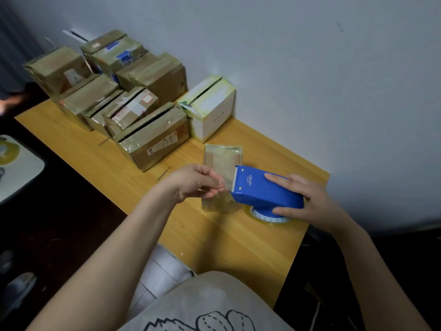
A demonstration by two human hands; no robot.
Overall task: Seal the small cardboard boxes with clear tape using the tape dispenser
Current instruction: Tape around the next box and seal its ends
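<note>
- Far left on my feed, a cluster of brown cardboard boxes (107, 91) sits packed together at the back of the wooden table (214, 240), against the wall; several look glossy with tape.
- Just right of that cluster stands a white box (210, 108), its top flaps showing a dark gap down the middle.
- The left hand (193, 183) is raised over the table, thumb and fingers pinching the free end of the clear tape (228, 183).
- Under that tape lies the small box (223, 157), flat on the table near its right edge and already shiny with tape on top.
- The tape runs to the toothed edge of the blue tape dispenser (262, 191), which hangs over the near half of the small box; I cannot tell whether it touches it.
- Its tape roll (268, 217) shows beneath the blue body.
- The right hand (310, 203) grips the dispenser from the right, fingers along its top, thumb low on its side.
</note>
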